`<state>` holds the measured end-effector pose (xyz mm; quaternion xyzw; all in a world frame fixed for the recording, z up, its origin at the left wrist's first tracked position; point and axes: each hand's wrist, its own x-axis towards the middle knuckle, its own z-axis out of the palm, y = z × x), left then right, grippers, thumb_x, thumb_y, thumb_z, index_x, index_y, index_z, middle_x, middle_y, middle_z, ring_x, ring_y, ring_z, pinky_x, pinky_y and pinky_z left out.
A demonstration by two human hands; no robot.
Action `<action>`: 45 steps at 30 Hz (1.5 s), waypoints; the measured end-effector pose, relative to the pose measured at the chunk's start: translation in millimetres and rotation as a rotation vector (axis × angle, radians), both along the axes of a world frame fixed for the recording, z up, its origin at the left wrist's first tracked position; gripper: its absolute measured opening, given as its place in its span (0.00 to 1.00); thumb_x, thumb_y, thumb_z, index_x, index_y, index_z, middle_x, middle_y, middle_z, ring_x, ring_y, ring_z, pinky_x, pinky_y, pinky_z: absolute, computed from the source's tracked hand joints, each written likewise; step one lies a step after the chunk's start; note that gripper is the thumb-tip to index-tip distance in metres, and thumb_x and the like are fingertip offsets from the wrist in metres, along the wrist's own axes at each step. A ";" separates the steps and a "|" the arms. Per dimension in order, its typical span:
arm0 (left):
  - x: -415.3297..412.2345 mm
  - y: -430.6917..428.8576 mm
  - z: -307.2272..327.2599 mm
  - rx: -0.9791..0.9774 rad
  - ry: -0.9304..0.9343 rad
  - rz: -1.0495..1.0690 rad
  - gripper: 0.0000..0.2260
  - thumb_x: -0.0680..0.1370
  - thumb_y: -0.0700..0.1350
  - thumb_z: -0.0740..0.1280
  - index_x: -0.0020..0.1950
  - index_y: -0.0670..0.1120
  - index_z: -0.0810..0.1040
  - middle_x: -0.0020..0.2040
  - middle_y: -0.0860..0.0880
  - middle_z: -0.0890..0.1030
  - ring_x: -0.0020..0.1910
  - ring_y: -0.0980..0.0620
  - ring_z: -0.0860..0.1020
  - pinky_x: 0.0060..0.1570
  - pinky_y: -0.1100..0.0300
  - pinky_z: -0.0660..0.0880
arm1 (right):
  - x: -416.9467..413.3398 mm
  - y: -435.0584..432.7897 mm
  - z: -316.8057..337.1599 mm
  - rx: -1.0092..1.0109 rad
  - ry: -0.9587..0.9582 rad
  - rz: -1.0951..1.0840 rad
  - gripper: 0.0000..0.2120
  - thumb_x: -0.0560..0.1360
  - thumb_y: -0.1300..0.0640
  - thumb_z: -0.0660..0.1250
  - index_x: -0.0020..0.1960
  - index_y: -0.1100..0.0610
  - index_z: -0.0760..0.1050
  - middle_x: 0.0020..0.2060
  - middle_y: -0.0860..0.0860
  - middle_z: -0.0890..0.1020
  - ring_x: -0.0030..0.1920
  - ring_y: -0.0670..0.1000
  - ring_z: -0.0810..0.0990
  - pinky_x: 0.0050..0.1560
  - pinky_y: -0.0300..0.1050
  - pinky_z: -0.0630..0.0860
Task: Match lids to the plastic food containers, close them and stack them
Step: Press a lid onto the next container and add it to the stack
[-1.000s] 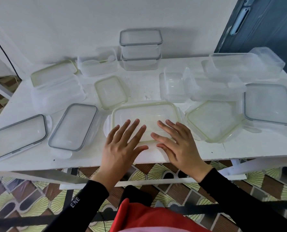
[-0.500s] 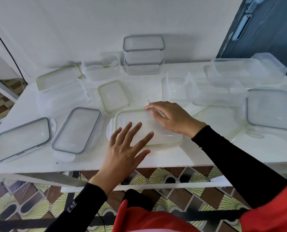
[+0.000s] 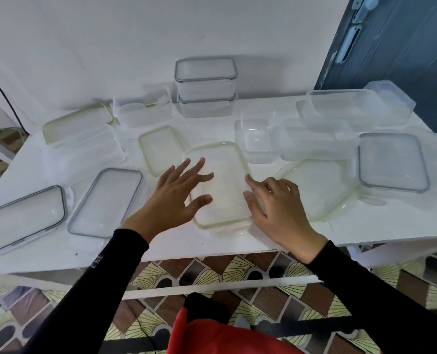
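Both hands now flank the green-rimmed container (image 3: 218, 185), which has been turned from lying crosswise to pointing away from the person on the table (image 3: 365, 226). The left hand (image 3: 172, 198) hovers with fingers spread wide; the right hand (image 3: 276, 208) touches its right edge, fingers loosely curved, gripping nothing. Its lid looks seated, so latching probably follows.

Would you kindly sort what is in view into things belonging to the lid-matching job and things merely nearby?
Job:
green-rimmed container
left hand
right hand
grey-rimmed lids
closed stack
open tubs

Nearby:
blue door
white table
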<state>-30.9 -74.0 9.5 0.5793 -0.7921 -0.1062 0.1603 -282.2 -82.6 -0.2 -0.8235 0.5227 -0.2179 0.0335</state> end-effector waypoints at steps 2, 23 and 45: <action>-4.6 0.0 0.9 -0.041 0.072 -0.015 0.22 0.77 0.62 0.56 0.70 0.58 0.72 0.77 0.55 0.63 0.76 0.47 0.60 0.73 0.51 0.57 | -1.8 2.5 -0.7 0.029 0.000 -0.004 0.26 0.80 0.41 0.52 0.68 0.55 0.74 0.46 0.51 0.79 0.50 0.55 0.79 0.61 0.58 0.69; -37.5 32.8 -19.1 -0.241 -0.034 -0.050 0.40 0.72 0.72 0.59 0.75 0.47 0.67 0.75 0.49 0.65 0.76 0.47 0.61 0.74 0.51 0.60 | 2.3 13.8 -17.6 0.026 -0.102 0.376 0.23 0.83 0.47 0.54 0.75 0.56 0.67 0.77 0.52 0.62 0.78 0.52 0.57 0.76 0.55 0.58; -35.5 29.5 -11.0 0.013 0.679 0.189 0.28 0.79 0.63 0.56 0.77 0.54 0.59 0.78 0.54 0.60 0.77 0.56 0.56 0.73 0.60 0.56 | 20.6 -3.7 0.8 -0.150 -0.221 0.281 0.14 0.79 0.46 0.61 0.45 0.50 0.83 0.50 0.47 0.81 0.50 0.51 0.78 0.58 0.51 0.68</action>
